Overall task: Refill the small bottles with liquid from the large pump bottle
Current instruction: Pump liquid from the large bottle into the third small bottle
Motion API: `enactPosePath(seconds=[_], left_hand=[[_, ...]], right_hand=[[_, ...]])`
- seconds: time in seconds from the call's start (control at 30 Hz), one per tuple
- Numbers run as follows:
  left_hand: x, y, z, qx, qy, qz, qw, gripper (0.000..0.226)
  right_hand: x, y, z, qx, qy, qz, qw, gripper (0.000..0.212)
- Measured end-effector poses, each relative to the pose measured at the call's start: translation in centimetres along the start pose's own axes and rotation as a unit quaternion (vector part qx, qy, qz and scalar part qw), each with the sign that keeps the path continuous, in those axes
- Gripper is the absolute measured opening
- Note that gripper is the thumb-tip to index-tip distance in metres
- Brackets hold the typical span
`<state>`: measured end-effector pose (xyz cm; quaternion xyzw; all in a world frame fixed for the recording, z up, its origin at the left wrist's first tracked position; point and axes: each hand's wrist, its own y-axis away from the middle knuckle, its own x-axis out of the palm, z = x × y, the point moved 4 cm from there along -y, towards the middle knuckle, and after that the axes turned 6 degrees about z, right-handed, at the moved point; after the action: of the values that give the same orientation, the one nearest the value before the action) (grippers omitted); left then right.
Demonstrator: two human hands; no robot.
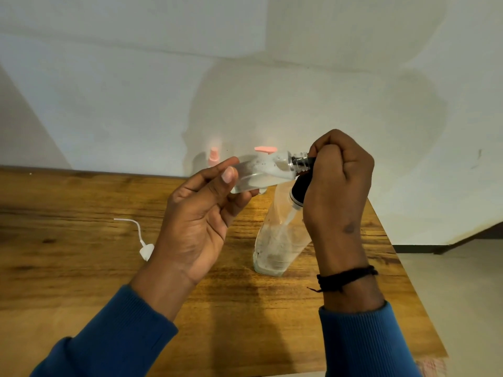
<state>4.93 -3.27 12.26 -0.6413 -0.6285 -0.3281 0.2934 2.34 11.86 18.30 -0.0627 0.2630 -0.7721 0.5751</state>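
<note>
Both hands (pixel 201 213) (pixel 337 180) grip bottles (pixel 261 172) (pixel 277 240) above wooden table (pixel 81 268), seemingly against pale wall (pixel 136 91).

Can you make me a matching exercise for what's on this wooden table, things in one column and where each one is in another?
Things:
1. small clear plastic bottle
2. large clear pump bottle with black head
3. white cap with thin tube
4. pink-topped bottles

Places:
A. lying on the table
B. far edge, by the wall
C. sideways in the left hand
D. under the right hand

Pairs: 1-C, 2-D, 3-A, 4-B
</note>
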Motion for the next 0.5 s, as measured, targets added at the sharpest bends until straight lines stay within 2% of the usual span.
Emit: enactPosePath(seconds=[0.5], left_hand=[[0.06,0.08,-0.17,-0.006,-0.012,-0.012,1.000,0.044]], right_hand=[[0.18,0.07,0.14,0.013,-0.015,-0.001,1.000,0.029]])
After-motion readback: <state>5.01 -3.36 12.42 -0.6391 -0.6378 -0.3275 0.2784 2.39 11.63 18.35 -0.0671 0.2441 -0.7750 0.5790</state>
